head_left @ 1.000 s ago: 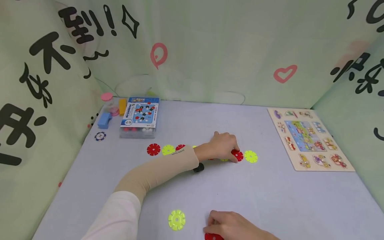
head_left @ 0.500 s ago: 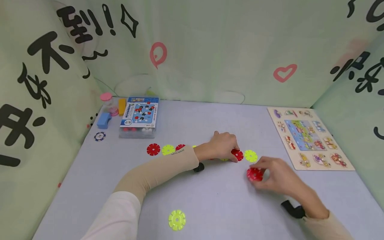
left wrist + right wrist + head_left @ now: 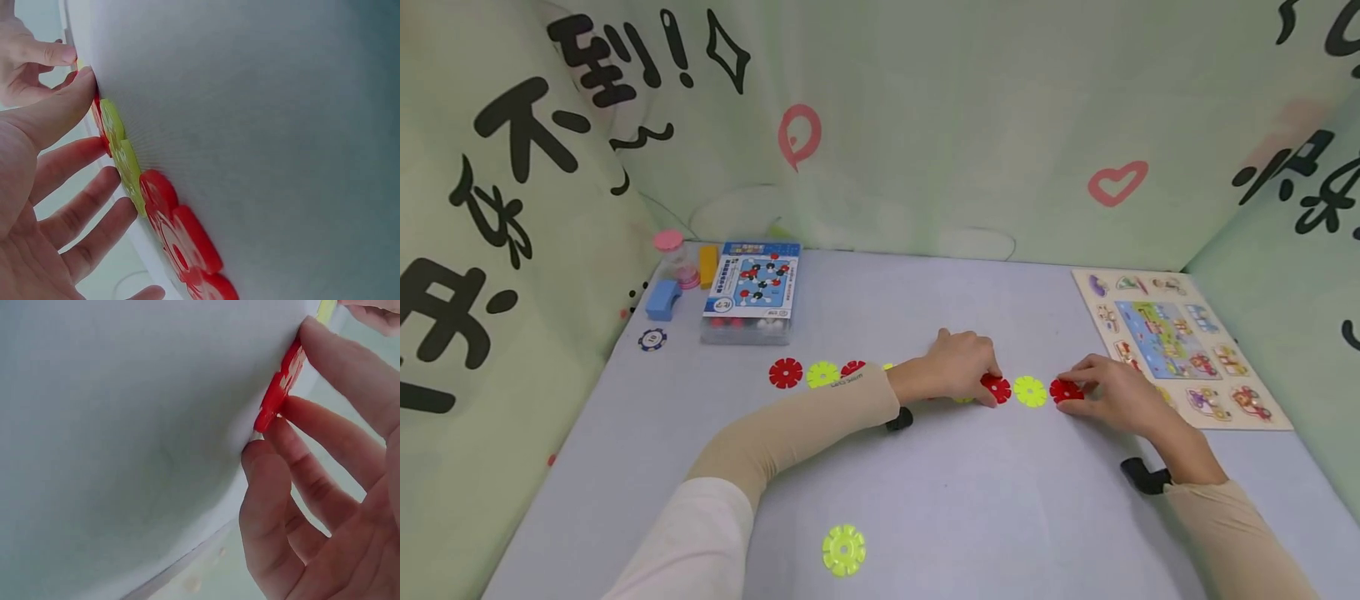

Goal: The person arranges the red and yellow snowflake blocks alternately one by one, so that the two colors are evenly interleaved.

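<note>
A row of red and yellow-green snowflake discs lies across the table, partly hidden behind my left forearm. My left hand [image 3: 958, 367] holds a red snowflake disc [image 3: 999, 389] between thumb and fingertips. Just right of it lies a yellow-green snowflake disc [image 3: 1030, 391]. At the right end of the row, my right hand [image 3: 1116, 396] pinches another red snowflake disc [image 3: 1066, 391], its thumb on the near side. The right wrist view shows that red disc [image 3: 278, 390] flat and low at the table surface. Nearer to me lies a single yellow-green snowflake disc [image 3: 844, 550].
A wooden puzzle board [image 3: 1247, 367] lies beside my right hand, partly covered by it. At the back left stand a boxed molecule set [image 3: 751, 292], a pink-lidded jar [image 3: 677, 258], a blue block [image 3: 662, 300], a yellow block [image 3: 708, 265] and a poker chip [image 3: 652, 339].
My right hand has carried a red snowflake disc from the near edge forward and right, down to the row's right end. The left hand has stayed in place.
</note>
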Demonstrator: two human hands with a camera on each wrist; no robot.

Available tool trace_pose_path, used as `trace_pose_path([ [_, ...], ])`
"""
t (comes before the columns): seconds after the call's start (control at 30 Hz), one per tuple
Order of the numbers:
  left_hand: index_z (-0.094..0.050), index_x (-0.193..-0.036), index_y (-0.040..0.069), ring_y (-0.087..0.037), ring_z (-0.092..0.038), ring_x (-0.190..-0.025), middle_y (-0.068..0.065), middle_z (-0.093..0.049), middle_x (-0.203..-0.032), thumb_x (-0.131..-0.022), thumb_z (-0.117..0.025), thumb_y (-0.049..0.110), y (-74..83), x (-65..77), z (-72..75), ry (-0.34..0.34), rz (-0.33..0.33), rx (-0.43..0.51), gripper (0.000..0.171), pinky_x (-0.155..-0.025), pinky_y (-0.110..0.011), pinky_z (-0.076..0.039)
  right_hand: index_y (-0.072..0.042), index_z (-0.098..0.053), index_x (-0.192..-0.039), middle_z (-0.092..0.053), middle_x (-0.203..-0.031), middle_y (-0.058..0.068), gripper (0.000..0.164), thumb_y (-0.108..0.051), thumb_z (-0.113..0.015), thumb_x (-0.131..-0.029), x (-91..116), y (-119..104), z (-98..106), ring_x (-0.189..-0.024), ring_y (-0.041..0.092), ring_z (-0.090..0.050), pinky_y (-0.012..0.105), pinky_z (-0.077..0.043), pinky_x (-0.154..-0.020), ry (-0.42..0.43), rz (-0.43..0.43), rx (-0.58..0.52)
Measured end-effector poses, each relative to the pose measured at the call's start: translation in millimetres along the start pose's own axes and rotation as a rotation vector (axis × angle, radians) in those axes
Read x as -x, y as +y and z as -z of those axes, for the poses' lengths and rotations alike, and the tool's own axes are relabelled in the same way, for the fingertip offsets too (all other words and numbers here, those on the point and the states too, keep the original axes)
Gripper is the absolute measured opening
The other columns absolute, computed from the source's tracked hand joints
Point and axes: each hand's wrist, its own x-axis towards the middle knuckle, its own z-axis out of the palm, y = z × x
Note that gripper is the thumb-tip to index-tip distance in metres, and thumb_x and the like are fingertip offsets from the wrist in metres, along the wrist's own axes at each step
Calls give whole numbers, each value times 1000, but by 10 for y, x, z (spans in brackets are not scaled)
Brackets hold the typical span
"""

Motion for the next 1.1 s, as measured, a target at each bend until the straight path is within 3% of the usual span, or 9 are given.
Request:
trace_pose_path([
  [0.17, -69, -114, 34, -4, -47, -89, 12, -62, -104, -77, -72, 51, 7, -8, -7, 2, 1, 0, 41, -75, -35, -37, -7, -66, -119, -61, -106, 13, 56, -36, -80, -73, 33, -29, -18, -87, 23, -56, 25, -43, -63, 1, -20, 0],
  [0.37, -70, -113, 34, -4, -48, -90, 13, -62, -104, -77, -72, 51, 17, -17, -9, -7, 3, 11, 40, -79, -37, -38, -11, -68, -115, -62, -100, 10, 55, -39, -82, -69, 120, -284, -102, -80, 21, -56, 23, -41, -57, 142, -33, 25],
  [0.43, -71, -111, 34, -4, -48, -90, 14, -62, -104, -76, -73, 50, 20, -23, 3, -11, 5, 13, 38, -81, -39, -39, -14, -70, -109, -63, -93, 4, 48, -36, -83, -69, 158, -495, -147, -77, 17, -56, 23, -42, -57, 197, 29, 8],
  [0.53, -71, -108, 32, -4, -50, -90, 15, -62, -103, -76, -73, 50, 27, -35, 23, -20, 16, 13, 37, -87, -47, -39, -19, -71, -105, -63, -89, -7, 41, -36, -83, -69, 240, -896, -227, -77, 8, -57, 22, -46, -62, 203, 159, -38],
  [0.67, -70, -108, 30, -6, -53, -92, 14, -63, -106, -74, -74, 51, 44, -68, 58, -51, 49, 17, 40, -94, -60, -34, -25, -70, -104, -62, -92, -15, 37, -42, -79, -73, 370, -1448, -360, -82, 0, -56, 21, -49, -69, 98, 352, -92],
  [0.77, -67, -115, 31, -8, -54, -100, 15, -63, -113, -73, -74, 53, 72, -114, 82, -84, 81, 26, 48, -99, -63, -30, -26, -69, -110, -59, -97, -16, 38, -45, -74, -78, 444, -1800, -475, -89, -2, -54, 19, -49, -73, -11, 497, -89],
  [0.93, -62, -124, 34, -8, -52, -112, 14, -60, -124, -74, -71, 57, 170, -203, 74, -111, 71, 44, 56, -103, -63, -28, -27, -59, -127, -54, -111, -12, 50, -48, -68, -83, 486, -2251, -650, -96, 2, -52, 16, -45, -67, -144, 693, 12],
  [1.1, -62, -123, 37, -8, -51, -115, 15, -59, -127, -74, -71, 58, 253, -273, 41, -109, 50, 32, 54, -103, -61, -30, -30, -51, -133, -51, -119, -9, 58, -51, -68, -82, 474, -2588, -819, -99, 7, -50, 12, -41, -58, -130, 836, 203],
])
